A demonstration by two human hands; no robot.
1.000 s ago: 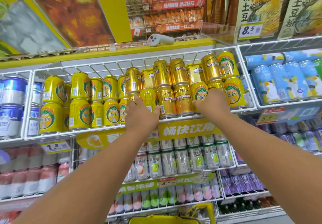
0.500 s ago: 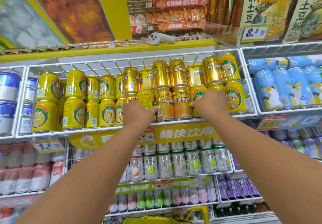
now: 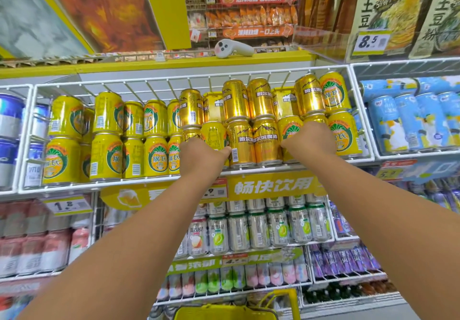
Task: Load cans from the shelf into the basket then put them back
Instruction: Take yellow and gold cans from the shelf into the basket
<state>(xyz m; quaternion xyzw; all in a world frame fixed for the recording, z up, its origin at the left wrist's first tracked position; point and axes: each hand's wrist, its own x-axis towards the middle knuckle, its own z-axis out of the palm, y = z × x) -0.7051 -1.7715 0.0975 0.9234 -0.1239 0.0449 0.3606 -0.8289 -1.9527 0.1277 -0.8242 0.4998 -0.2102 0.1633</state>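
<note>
Head view: both bare arms reach up to the white wire shelf (image 3: pixel 249 169) packed with yellow and gold drink cans stacked two high. The left hand (image 3: pixel 199 156) is against a yellow aluminium can (image 3: pixel 213 133) in the lower row, its back toward the camera, thumb stretched right to touch the neighbouring gold Harbin beer can (image 3: pixel 241 143); the fingers wrap around the yellow can, gripping it. The right hand (image 3: pixel 310 139) is curled over the front of a yellow pineapple-logo can (image 3: pixel 288 130) and a gold can (image 3: pixel 315 118) beside it in the lower row; its fingers bend around them, though exactly which one they clasp I cannot tell. Between the two hands stand two gold Harbin cans, upright and untouched apart from the thumb contact. Further yellow green-logo cans (image 3: pixel 107 158) fill the left half of the same shelf. At the bottom edge, directly below the arms, the rim and handle of a yellow plastic shopping basket (image 3: pixel 224 311) show; its inside is out of frame. A white handheld controller (image 3: pixel 232 48) lies on the yellow ledge above the shelf. Blue printed cans (image 3: pixel 408 123) fill the wire bin to the right, and silver cans (image 3: pixel 258 230) line the shelf below.
</note>
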